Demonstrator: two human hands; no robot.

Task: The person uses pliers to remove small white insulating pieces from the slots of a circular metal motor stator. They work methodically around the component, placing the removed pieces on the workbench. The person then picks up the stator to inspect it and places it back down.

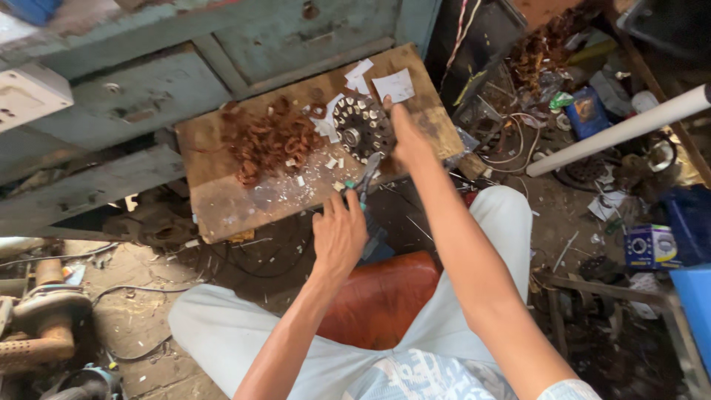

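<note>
A round metal stator (361, 127) with slotted teeth lies on a worn wooden board (222, 204). My right hand (406, 139) rests against its right edge, fingers curled on it. My left hand (339, 235) grips a pair of pliers (364, 181) with teal handles, the jaws pointing up at the stator's lower rim. A heap of pulled copper wire (268, 142) lies to the left of the stator. White paper scraps (395, 85) are scattered over the board around it.
Grey-green drawers (133, 96) stand behind the board. A white pipe (618, 132) slants at the right over wires and clutter. I sit on a brown seat (381, 296). A blue box (650, 246) lies at the far right, rusty tools (44, 318) at the left.
</note>
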